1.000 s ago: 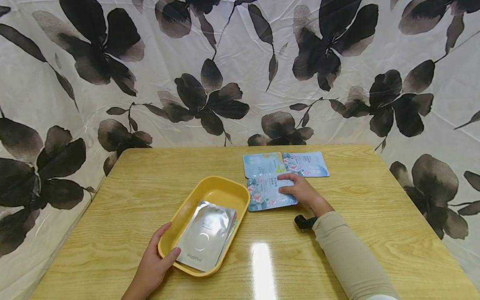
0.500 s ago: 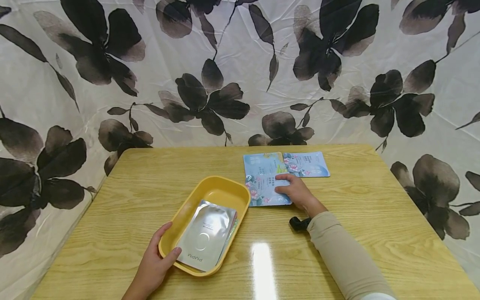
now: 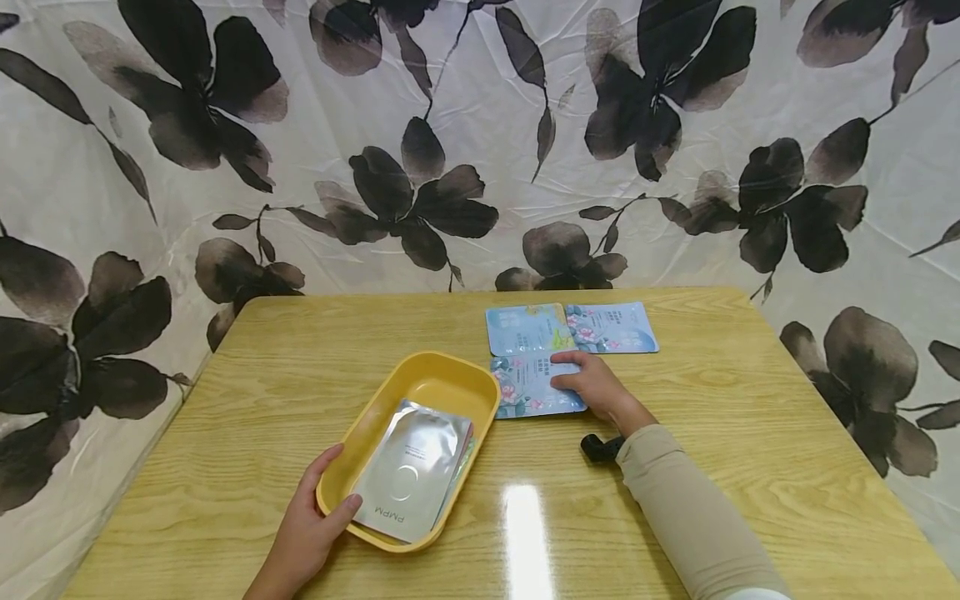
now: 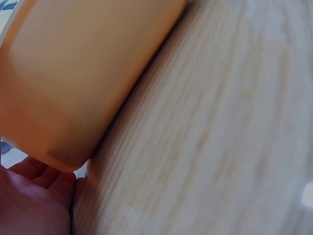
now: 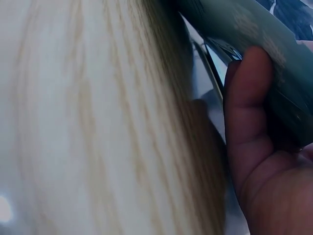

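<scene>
Near the front left, my left hand [image 3: 311, 512] grips the near corner of a yellow plastic tray [image 3: 444, 385], thumb over the rim. The left wrist view has the fingers [image 4: 46, 178] against the tray's outer wall [image 4: 83, 78]. A silver sheet mask packet [image 3: 411, 471] marked PMPM lies in the tray, on top of other packets. Right of the tray, my right hand [image 3: 603, 392] pinches the right edge of a blue flowered sheet mask packet [image 3: 525, 385]. In the right wrist view its thumb [image 5: 249, 93] presses on the packet's face [image 5: 293, 83]; most other fingers are hidden.
Two more blue packets, a left one [image 3: 517, 331] and a right one [image 3: 622, 327], lie side by side just beyond the held one. A black strap piece [image 3: 600, 448] shows at the right wrist. Floral cloth [image 3: 457, 117] hangs behind the wooden table [image 3: 315, 350].
Over the last second my right hand has shifted slightly left with the blue packet, whose near edge moved away, then dipped back a little. The left hand and tray stay put.
</scene>
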